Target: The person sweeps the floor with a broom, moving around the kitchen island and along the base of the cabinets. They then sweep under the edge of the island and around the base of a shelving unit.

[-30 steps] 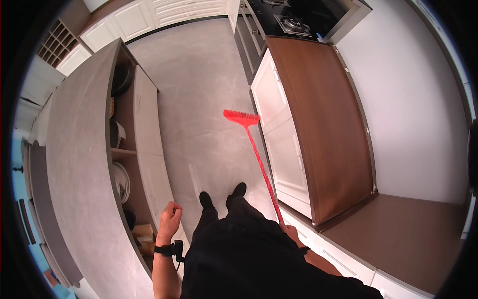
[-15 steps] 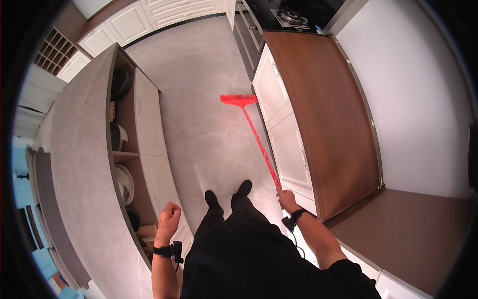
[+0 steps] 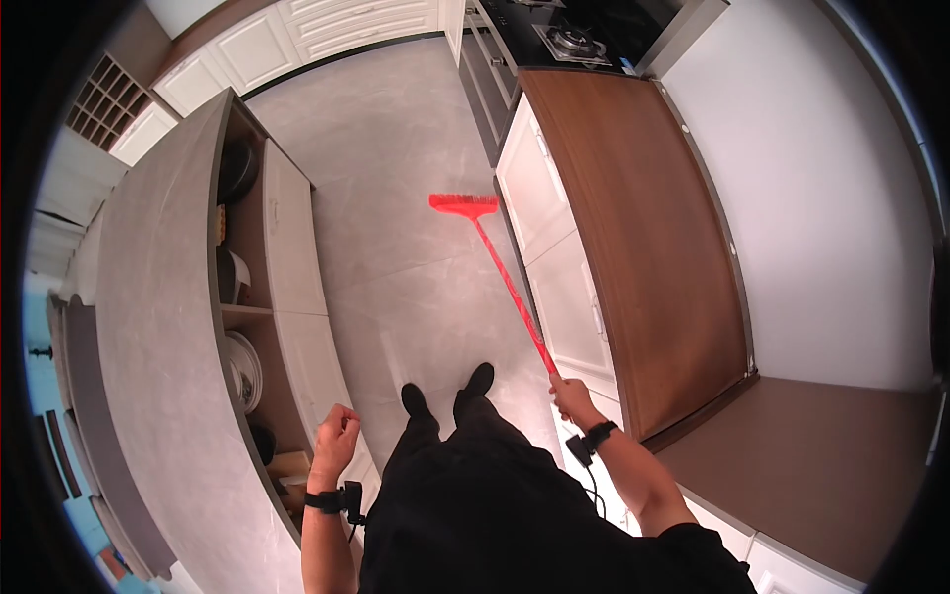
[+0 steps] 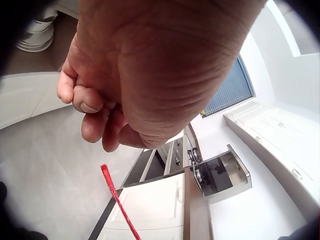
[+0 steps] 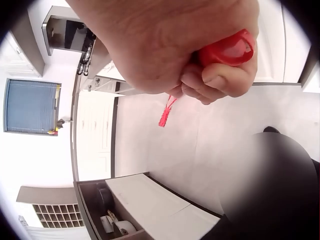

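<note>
A red broom (image 3: 513,292) slants away over the floor, its wide bristled head (image 3: 463,206) beside the white cabinets on the right. My right hand (image 3: 572,399) grips the top of its handle. In the right wrist view the fingers wrap round the handle, whose red end (image 5: 232,50) sticks out past the thumb, and the broom head shows small beyond. My left hand (image 3: 336,441) hangs beside the left counter, holding nothing. Its fingers are loosely curled, as the left wrist view shows of the same hand (image 4: 150,75).
On the left stands a grey-topped island (image 3: 163,317) with open shelves of pans and plates (image 3: 244,371). To the right run white cabinets (image 3: 564,282) under a brown top (image 3: 643,257), with a gas hob (image 3: 574,42) farther back. Grey floor (image 3: 396,247) lies between them.
My right hand has come forward from beside the body, still gripping the broom. The broom head has shifted farther away and a little left, off the right cabinets. The left hand stays nearly put.
</note>
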`<state>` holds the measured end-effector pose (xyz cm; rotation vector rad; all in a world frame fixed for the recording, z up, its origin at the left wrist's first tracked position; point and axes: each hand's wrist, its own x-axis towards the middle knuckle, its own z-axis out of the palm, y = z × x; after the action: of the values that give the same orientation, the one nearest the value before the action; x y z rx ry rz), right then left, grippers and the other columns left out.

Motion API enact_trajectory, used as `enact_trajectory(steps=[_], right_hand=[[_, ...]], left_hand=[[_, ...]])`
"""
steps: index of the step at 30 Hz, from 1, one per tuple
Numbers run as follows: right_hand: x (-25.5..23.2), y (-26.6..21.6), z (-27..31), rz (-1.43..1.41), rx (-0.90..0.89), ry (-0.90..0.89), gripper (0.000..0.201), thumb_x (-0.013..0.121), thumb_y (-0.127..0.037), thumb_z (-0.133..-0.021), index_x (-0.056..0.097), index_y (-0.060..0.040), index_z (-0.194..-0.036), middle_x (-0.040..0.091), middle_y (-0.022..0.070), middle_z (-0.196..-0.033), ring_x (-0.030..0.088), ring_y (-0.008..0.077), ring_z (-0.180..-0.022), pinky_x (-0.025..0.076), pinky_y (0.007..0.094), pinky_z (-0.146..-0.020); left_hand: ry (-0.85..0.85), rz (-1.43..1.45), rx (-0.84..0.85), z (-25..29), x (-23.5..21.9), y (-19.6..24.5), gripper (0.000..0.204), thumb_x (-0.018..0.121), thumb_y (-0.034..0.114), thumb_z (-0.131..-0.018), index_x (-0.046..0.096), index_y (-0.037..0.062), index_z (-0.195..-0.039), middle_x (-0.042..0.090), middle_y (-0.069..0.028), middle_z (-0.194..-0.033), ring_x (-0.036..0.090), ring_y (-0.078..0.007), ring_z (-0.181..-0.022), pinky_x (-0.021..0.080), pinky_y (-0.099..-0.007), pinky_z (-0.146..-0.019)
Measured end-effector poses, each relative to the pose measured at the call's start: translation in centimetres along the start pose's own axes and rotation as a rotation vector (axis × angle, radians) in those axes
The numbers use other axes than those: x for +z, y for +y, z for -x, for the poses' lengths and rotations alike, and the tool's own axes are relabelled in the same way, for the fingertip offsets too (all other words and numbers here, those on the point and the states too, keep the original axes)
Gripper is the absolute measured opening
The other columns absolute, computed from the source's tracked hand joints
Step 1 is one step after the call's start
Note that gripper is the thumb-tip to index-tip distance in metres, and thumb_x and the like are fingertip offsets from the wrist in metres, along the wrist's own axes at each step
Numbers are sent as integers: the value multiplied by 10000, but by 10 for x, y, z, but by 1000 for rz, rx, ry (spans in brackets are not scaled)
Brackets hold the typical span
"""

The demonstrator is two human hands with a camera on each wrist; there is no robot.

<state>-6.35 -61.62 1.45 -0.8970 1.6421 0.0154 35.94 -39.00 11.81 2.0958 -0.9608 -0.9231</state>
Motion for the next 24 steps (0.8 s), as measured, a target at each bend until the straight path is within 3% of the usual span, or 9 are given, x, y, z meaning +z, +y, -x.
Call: enact_trajectory(steps=[6,10,12,17,20,24], right_hand=[[-8,13,22,152,-13,27,492,582,-506,-907,631,-25,-812,511,21,-543,487,134,-403,400,302,-365],[-3,-5,15,143,-30,10,500,582,-513,-906,636,-24,-814,523,26,-549,500,138,-406,410,301,-371],[2,-18,6,134,-54,21,491,568,-485,-934,634,-5,-861,520,33,-576,468,135,-394,368,297,-359],[7,-50,-46,50,-105,19,480,576,-487,-926,614,-28,-792,496,23,-535,472,142,-387,382,307,-356],[8,-69,-85,-98,-79,-77,468,562,-489,-945,587,-36,-827,446,2,-528,411,134,-368,346,305,-345],[15,-85,-87,-323,88,-180,473,551,-525,-956,546,-53,-957,386,-45,-555,315,79,-383,288,256,-349]], left_hand=[[-32,16,-15,-3,5,-1,78,568,85,-893,580,8,-894,558,-92,-652,542,-159,-602,461,-312,-584],[-32,22,-10,-4,3,1,83,569,87,-894,579,5,-895,566,-97,-658,547,-158,-607,462,-318,-586],[-23,27,-12,-3,1,1,86,570,89,-895,577,3,-894,573,-98,-662,550,-158,-609,462,-320,-586],[3,-34,-58,5,-8,10,81,576,85,-892,582,5,-884,600,-124,-700,584,-189,-636,474,-330,-608],[21,-40,-62,9,-8,3,74,576,79,-888,588,7,-883,604,-133,-705,599,-204,-643,481,-333,-613],[46,-32,-40,11,-8,-2,74,576,79,-888,591,7,-886,605,-127,-693,604,-206,-638,482,-334,-607]])
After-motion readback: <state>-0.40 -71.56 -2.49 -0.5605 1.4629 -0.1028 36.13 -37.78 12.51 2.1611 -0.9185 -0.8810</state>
